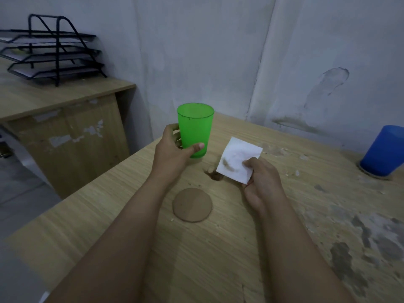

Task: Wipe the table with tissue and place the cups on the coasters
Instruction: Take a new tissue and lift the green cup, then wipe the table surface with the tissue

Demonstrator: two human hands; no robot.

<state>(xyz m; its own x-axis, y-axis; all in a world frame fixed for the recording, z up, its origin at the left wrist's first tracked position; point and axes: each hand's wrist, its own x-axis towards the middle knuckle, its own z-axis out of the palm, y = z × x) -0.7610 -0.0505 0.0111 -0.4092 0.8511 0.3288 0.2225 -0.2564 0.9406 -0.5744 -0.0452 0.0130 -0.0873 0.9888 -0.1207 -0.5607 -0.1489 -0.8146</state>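
Green translucent plastic, thin-walled and empty as far as I can see: the green cup (195, 130) at the centre of the frame should be light, fairly stiff, and a little slick, so I would keep hold low on its wall. My left hand (172, 149) grips it there, thumb across the near side and fingers curled round the far side. Whether its base touches the table (109, 215) or sits just above it I cannot tell.

My right hand (261, 182) pinches the folded tissue (238, 160) by its lower right corner, thumb on top, with the sheet tilted up off the wood. It is soft and limp, already stained brown, and I judge it tears easily if dragged hard. A brown smear (215, 174) lies just beside its lower edge.

Below centre, the round cork coaster (192, 204) lies bare. At the right edge of the frame, the blue cup (384, 149) already sits on another coaster (369, 172).
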